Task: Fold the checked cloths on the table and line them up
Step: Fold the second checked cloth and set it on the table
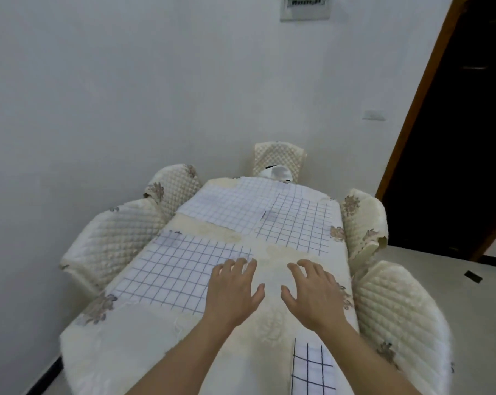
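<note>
Seemingly at the start of a fold, the head view looks down on a table under a cream cover, with quilted chairs around it and a dark doorway at the right. Three checked cloths lie spread flat: the near cloth on the left, the far-left cloth, and the far-right cloth, the last two overlapping near the middle. A fourth, the folded cloth, sits at the near right edge of the table, partly behind the right forearm. The left hand is flat and loose, its fingertips over the right edge of the near cloth; whether they touch it I cannot tell. The right hand is spread with the fingers slightly bent over the bare cover just beside that cloth, gripping nothing. The near cloth looks like the next one to be folded. To do it well, each hand should pinch one corner of the same edge, lift it only enough to clear the cover, and lay it corner on corner, checking that the grid lines match. A flat palm can then press out the crease before the second fold, and the finished piece belongs in line with the folded cloth.
</note>
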